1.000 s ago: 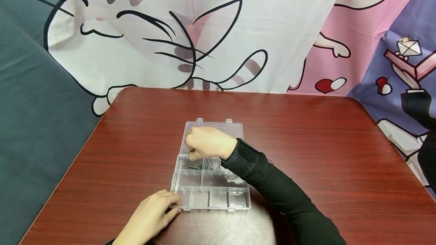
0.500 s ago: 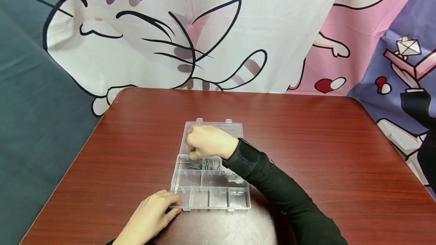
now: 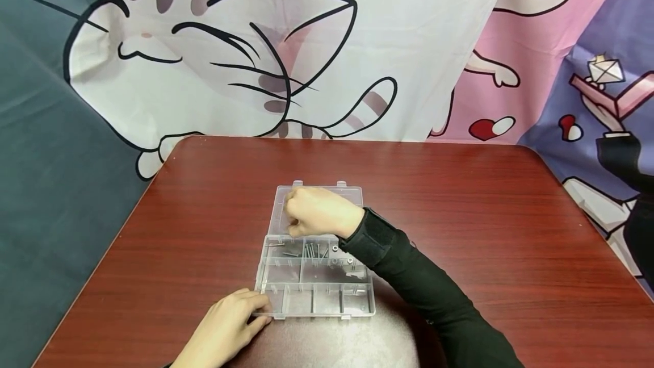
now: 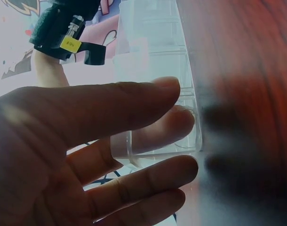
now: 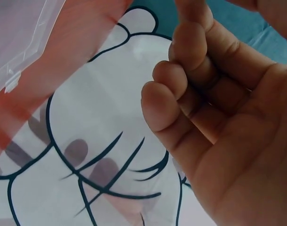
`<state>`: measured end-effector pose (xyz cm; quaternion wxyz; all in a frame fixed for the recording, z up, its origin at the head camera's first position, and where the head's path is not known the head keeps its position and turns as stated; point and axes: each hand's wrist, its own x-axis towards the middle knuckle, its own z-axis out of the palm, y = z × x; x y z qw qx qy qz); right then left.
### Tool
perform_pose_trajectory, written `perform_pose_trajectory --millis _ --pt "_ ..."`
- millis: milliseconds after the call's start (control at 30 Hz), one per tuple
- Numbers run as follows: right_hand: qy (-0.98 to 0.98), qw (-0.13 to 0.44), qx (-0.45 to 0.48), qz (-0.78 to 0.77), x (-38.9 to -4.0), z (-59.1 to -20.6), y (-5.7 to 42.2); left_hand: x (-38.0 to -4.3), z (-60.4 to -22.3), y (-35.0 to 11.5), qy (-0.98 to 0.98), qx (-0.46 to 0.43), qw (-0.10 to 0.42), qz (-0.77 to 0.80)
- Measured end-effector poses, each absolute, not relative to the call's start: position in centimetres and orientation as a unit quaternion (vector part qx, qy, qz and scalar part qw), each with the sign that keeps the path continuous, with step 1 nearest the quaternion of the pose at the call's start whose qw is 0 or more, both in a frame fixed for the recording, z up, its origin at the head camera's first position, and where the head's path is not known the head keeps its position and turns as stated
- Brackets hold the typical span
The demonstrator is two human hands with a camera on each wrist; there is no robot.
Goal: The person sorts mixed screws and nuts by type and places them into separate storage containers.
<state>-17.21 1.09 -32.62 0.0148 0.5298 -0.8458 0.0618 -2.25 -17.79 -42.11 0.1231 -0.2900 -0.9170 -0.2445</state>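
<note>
A clear plastic compartment box [image 3: 313, 316] lies on the table with its lid [image 3: 278, 214] opened flat toward the back. My left hand [image 3: 225, 322] grips its near left corner; in the left wrist view the thumb [image 4: 129, 103] lies in front and a finger shows behind the clear corner. My right hand [image 3: 322, 212] hovers above the lid and back left compartment, fingers curled. Nothing shows between the visible fingers [image 5: 160, 106] in the right wrist view; the thumb tip lies out of that view. Loose screws [image 3: 276, 244] lie in the back left compartment, several upright screws [image 3: 311, 251] beside them.
Small nuts [image 3: 335, 248] sit in the back right part of the box. The reddish-brown wooden table [image 3: 449, 214] surrounds it. Behind hangs a printed cloth [image 3: 409, 44] with a cartoon cat. A black sleeve [image 3: 424, 277] crosses over the box's right side.
A screw has come into view in the back left compartment. My right hand has shifted slightly right, away from it, uncovering more nuts. My left hand keeps its hold on the box corner.
</note>
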Motion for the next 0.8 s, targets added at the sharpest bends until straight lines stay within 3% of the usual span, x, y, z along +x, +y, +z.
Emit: perform_pose_trajectory --millis 800 --pt "-0.899 0.038 0.427 0.089 -18.6 -32.6 10.6 -2.2 -42.3 -17.7 -0.922 -0.282 0.112 -0.239"
